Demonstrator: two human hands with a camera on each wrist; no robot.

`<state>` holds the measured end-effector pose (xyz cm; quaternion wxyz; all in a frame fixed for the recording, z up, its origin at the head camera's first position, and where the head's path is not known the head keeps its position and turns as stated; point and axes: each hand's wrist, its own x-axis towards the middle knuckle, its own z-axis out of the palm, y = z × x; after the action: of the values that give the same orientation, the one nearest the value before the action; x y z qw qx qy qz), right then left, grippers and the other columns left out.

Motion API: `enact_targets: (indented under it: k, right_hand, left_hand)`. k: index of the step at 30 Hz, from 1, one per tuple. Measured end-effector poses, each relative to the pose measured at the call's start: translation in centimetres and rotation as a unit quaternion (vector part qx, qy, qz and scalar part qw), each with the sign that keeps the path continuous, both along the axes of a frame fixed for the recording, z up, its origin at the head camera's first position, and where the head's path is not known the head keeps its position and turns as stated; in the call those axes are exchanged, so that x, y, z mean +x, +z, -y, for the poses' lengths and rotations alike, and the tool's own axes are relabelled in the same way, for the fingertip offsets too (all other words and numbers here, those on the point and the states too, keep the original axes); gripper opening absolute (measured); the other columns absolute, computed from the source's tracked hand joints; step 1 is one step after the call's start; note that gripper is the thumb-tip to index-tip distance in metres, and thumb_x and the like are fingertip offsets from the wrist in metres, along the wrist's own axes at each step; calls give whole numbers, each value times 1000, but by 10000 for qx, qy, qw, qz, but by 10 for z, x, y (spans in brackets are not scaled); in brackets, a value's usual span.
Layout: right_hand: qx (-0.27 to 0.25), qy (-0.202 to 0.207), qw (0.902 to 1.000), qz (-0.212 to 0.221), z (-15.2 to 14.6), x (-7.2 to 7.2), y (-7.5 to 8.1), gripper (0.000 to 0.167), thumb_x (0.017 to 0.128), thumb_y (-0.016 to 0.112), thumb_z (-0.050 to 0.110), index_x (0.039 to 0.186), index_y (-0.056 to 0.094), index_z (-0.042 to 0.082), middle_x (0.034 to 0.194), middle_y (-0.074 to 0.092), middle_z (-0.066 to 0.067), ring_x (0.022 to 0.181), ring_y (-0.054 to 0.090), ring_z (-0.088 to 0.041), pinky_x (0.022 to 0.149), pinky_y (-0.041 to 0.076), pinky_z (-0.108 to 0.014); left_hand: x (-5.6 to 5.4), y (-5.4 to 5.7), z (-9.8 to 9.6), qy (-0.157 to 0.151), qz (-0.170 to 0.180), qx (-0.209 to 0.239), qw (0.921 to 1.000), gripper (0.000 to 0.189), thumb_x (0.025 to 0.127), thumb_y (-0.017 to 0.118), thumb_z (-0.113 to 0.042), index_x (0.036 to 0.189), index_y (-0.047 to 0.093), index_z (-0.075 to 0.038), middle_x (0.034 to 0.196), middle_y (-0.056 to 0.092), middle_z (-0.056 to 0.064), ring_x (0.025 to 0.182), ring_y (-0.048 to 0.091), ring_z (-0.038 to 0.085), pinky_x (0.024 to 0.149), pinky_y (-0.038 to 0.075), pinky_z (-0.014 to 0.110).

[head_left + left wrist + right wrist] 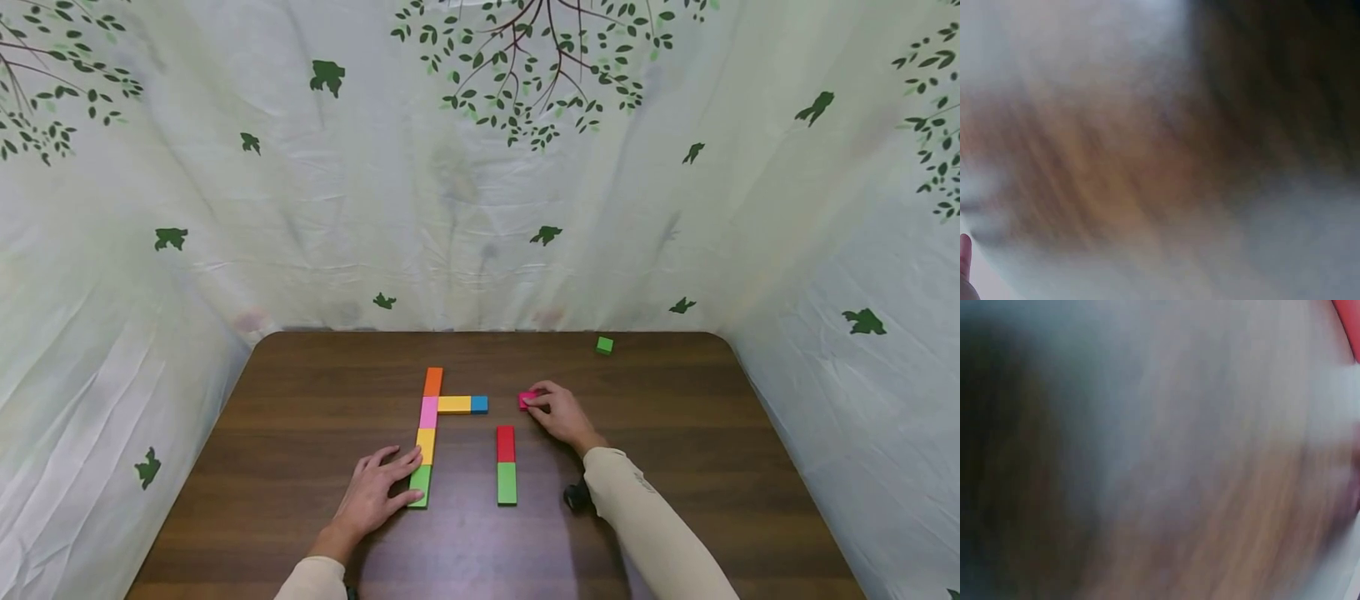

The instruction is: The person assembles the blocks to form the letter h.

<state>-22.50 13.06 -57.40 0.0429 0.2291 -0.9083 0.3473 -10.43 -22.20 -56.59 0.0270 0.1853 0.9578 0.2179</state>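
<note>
My right hand pinches a small magenta block between thumb and fingers, right of the blue block. My left hand has its fingers spread, fingertips at the left edge of a yellow block and thumb on a green block. Those two form a column with a pink block and an orange block above. From the pink block a second yellow block runs right to the blue one. Apart stands a shorter column, a red block over a green block.
A lone green cube sits near the far edge of the wooden table. Pale curtains with leaf prints hang behind and at both sides. Both wrist views are mostly blurred; red shows at the right one's corner.
</note>
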Motion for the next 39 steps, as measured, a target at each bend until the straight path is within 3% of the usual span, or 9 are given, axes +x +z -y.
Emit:
enact_targets:
  k: [14, 29, 39]
  right_hand:
    - [185, 363, 9992, 61, 18, -2, 7, 13, 86, 73, 9, 97, 77, 3, 106, 63, -8, 98, 60, -25, 87, 49, -41]
    - [321, 231, 9960, 796, 32, -10, 9, 14, 87, 72, 11, 98, 77, 5, 107, 62, -4, 101, 58, -23, 93, 46, -42]
    - [328, 312, 9940, 995, 39, -9, 13, 17, 88, 71, 11, 102, 76, 5, 108, 63, -4, 103, 57, -23, 94, 45, -42]
  left_hand:
    - [0, -2, 2, -17, -69, 27, 10000, 62, 82, 71, -44, 135, 57, -16, 142, 52, -4, 130, 41, 34, 101, 29, 57]
    - [0, -2, 1, -20, -40, 33, 10000, 62, 82, 71, -45, 135, 57, -16, 142, 51, -5, 131, 41, 34, 102, 29, 56]
    - [-1, -2, 1, -37, 23, -25, 10000, 62, 83, 70, -45, 136, 56, -15, 143, 51, -4, 131, 40, 34, 102, 28, 57]
